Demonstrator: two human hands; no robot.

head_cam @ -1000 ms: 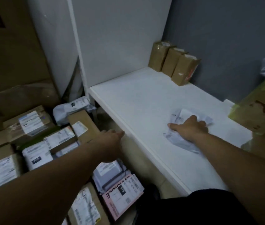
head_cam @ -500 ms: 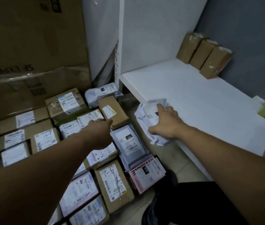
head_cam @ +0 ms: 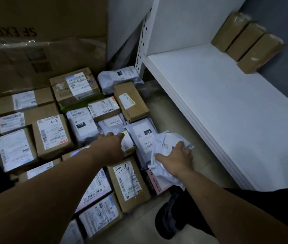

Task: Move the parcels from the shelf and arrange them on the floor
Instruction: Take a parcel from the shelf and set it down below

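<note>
My right hand [head_cam: 176, 160] grips a crumpled white soft parcel [head_cam: 166, 145] and holds it low over the floor, on top of a grey mailer marked 231 [head_cam: 144, 133] and a pink parcel [head_cam: 155, 184]. My left hand [head_cam: 110, 147] reaches over the floor pile with its fingers resting on a small labelled box [head_cam: 127, 141]; it holds nothing that I can see. Several brown boxes and grey mailers [head_cam: 55, 132] lie in rows on the floor. Three brown parcels [head_cam: 245, 41] stand at the back of the white shelf [head_cam: 227, 106].
A big cardboard carton [head_cam: 39, 41] stands against the wall behind the floor pile. The shelf's perforated white upright [head_cam: 142, 44] rises at its near left corner. A strip of bare floor [head_cam: 166, 110] runs between pile and shelf. My dark-clothed knee [head_cam: 183, 208] is below.
My right hand carried the white soft parcel off the shelf, leftward and down onto the floor pile. My left hand moved from the shelf edge out over the floor parcels.
</note>
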